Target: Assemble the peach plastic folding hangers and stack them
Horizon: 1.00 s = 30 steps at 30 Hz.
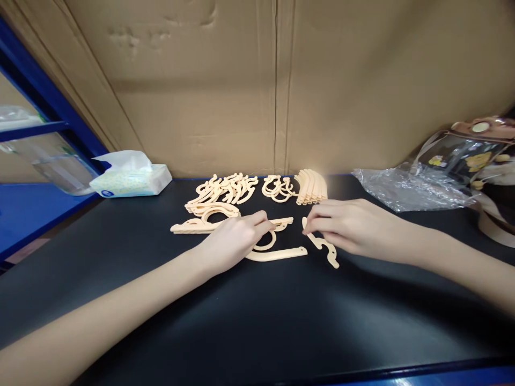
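Observation:
My left hand [241, 238] is closed, its fingertips pinched at the upper end of a beige ring-shaped hook [270, 244]. Part of that hook is hidden under the hand. Just in front of it lies a smooth curved beige hanger arm [281, 254]. My right hand [346, 225] pinches the top of a wavy, notched beige hanger arm [328, 249], whose lower end points toward me. Behind my left hand lie joined beige pieces that look like folded hangers [193, 227], partly covered by the hand.
At the back of the black table [241, 321] are piles of wavy arms [227, 188], hooks [276, 187] and smooth curved arms [311, 186]. A tissue box [137, 179] stands left. Right are a clear plastic bag [406, 187] and a transparent bottle [458, 155]. Cardboard [201, 96] walls the back.

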{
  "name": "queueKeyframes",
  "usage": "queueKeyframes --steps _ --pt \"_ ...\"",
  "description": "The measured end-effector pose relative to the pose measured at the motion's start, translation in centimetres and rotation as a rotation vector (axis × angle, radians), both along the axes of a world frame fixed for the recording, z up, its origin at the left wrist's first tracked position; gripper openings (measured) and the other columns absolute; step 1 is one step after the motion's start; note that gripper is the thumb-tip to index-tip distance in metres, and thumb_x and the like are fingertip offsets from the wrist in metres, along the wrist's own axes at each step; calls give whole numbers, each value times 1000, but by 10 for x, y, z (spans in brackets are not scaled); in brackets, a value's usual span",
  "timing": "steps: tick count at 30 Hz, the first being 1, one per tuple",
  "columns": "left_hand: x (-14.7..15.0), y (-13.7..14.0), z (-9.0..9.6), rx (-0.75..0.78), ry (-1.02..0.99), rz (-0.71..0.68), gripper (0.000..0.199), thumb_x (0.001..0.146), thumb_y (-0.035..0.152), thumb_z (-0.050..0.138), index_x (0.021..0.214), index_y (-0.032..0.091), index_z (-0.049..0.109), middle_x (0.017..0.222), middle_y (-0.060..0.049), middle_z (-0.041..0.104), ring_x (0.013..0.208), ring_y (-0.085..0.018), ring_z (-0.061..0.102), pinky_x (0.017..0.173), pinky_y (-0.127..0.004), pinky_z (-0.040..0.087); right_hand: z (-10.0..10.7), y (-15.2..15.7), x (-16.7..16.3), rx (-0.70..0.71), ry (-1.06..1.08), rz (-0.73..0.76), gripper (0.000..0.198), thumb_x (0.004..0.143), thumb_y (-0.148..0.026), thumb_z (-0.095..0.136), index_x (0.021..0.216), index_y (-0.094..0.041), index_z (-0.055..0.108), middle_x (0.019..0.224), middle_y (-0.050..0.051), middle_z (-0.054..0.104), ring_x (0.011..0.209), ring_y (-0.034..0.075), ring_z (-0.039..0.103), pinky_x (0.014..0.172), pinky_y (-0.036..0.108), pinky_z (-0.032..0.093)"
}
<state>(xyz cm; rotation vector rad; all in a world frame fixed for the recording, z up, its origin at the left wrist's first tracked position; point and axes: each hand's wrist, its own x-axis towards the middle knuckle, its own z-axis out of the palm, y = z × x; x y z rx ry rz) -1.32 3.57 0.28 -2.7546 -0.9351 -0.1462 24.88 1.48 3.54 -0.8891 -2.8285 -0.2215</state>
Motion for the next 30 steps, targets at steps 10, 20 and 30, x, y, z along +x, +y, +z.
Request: queueKeyframes --steps 10,20,30 --pt "0 7 1 -50 -42 -8 29 91 6 38 104 15 63 93 -4 59 69 -15 60 59 -24 44 -7 6 21 -281 9 -24 22 92 -27 51 102 -29 70 117 3 59 104 18 58 89 33 46" --pt "-4 6 -2 -118 -172 -29 29 93 10 39 105 15 64 100 -6 61 77 -15 64 66 -25 50 -35 20 23 -111 98 -273 24 93 -35 47 95 -19 64 94 4 64 84 19 60 77 34 45" --pt "6 -7 -7 -172 -342 -102 25 97 29 43 113 16 57 121 -10 56 112 -23 52 93 -38 46 -38 13 14 -24 175 -212 27 91 -43 53 92 -19 66 88 4 65 79 18 58 72 34 42"
